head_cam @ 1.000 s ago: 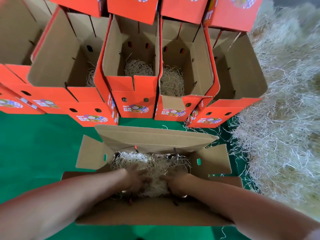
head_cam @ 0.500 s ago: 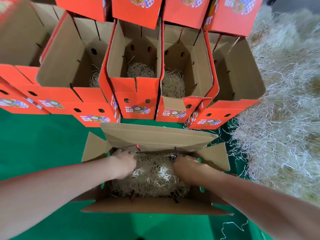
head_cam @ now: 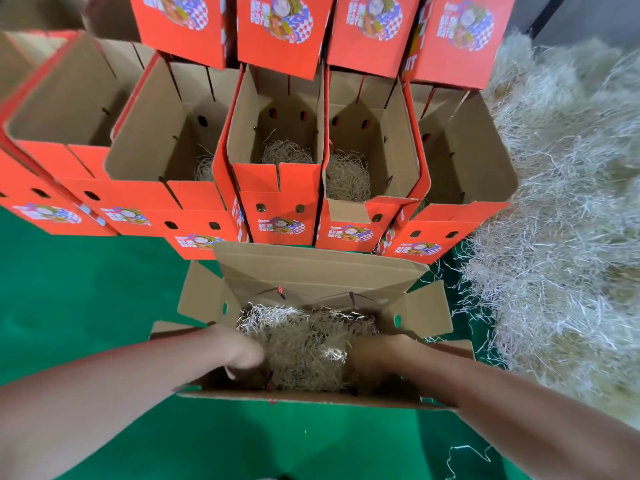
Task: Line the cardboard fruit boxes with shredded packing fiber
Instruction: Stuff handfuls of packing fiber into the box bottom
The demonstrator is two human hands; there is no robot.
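Both hands worked inside the open box (head_cam: 311,398) on the green worktop (head_cam: 86,306), where a wad of shredded packing fiber (head_cam: 304,344) covered the middle of its floor. The left hand (head_cam: 242,351) dug in at the box's left inner wall and the right hand (head_cam: 374,355) at its right. Blur and shadow hid the fingers of both, so it could not be told whether they were gripping strands or only pressing them flat.

The fiber appeared bunched in the centre and thin toward the near corners. If it had been left that way, fruit would likely have sat on bare cardboard there. Pulling the hands out quickly could have dragged clinging strands over the rim, and a stray one (head_cam: 464,455) already lay on the worktop on the near right side of the box. Pushing hard against the side walls risked buckling the unsecured flaps.

Beyond the box's far flap stood a row of orange boxes (head_cam: 280,216), some of which showed only small tufts. The loose fiber pile (head_cam: 561,237) lay to the box's right.
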